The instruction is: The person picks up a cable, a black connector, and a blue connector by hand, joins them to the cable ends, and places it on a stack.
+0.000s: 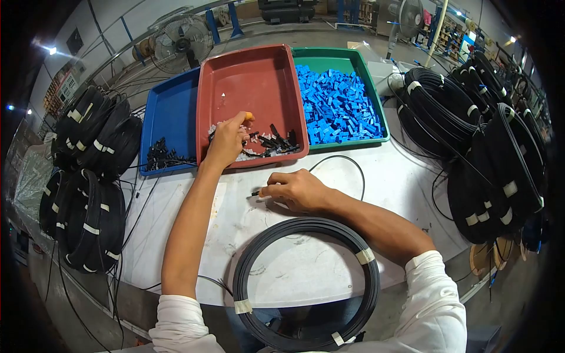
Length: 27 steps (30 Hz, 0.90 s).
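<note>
My left hand (228, 140) reaches into the red tray (250, 70), over small black and clear parts (273, 143) at its near end. Its fingers point down with an orange covering on one fingertip, and whatever they hold is hidden. Above the white table, my right hand (298, 189) pinches a thin black cable near its end, where a small dark tip (254, 194) sticks out to the left. That cable (360, 176) loops behind the hand. A coil of black cable (306, 226) bound with pale tape lies in front of me, overhanging the near table edge.
A blue tray (170, 97) with small black parts stands left of the red one; a green tray (376, 126) full of blue connectors (338, 106) stands right. Taped black cable coils are piled at the left (88, 217) and right (438, 106). Fans stand behind the table.
</note>
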Available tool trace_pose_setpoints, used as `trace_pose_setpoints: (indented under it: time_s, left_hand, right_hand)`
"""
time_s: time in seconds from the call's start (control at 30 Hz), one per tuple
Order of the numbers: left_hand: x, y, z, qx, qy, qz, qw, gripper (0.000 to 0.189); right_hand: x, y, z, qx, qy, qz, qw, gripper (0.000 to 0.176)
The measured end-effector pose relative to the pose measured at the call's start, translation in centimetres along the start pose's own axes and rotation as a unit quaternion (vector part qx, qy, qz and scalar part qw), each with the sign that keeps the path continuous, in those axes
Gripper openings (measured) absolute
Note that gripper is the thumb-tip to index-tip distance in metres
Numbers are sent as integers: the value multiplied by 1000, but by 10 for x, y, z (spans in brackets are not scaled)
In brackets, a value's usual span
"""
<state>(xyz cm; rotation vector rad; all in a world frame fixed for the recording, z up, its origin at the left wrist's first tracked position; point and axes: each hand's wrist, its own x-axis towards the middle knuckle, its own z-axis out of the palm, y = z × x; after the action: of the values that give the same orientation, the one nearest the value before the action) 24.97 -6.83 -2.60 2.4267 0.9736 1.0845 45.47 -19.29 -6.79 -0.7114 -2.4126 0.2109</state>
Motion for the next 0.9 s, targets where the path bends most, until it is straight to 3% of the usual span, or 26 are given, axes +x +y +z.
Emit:
trace_pose_setpoints:
  time_s: [0.27, 0.5, 0.57, 0.6, 0.67, 0.7, 0.77, 0.83, 0.9]
  left_hand:
    - [-7, -5, -2, 10, -16, -95, 995, 21]
    - [-4, -11, 6, 5, 47, -63, 997, 21]
    - [-2, -25, 6, -200, 35, -130, 971, 18]
    - [-3, -21, 4, -198, 35, -130, 971, 18]
    - [-10, -14, -3, -343, 63, -193, 917, 11]
    - [-16, -9, -5, -343, 64, -194, 917, 11]
    - [-30, -1, -10, -496, 86, -202, 840, 9]
    - [-46, 7, -15, -545, 73, -182, 815, 13]
    - [-58, 24, -19, -614, 78, -181, 764, 4]
  right_hand:
    - [-1, -2, 0, -7, -1, -4, 1000, 31]
    - [-2, -6, -3, -7, -5, -1, 1000, 31]
    - [-2, -6, -4, -5, -5, -3, 1000, 30]
    - [-2, -7, -4, -3, -4, 9, 1000, 30]
    - [-2, -7, -6, 1, -4, 22, 1000, 29]
    - [-1, -6, -8, 30, 19, 37, 999, 29]
    - [2, -2, -14, 61, 41, 51, 996, 30]
    - [8, -3, -24, 117, 121, 65, 984, 32]
    - [13, -14, -43, 118, 117, 66, 984, 31]
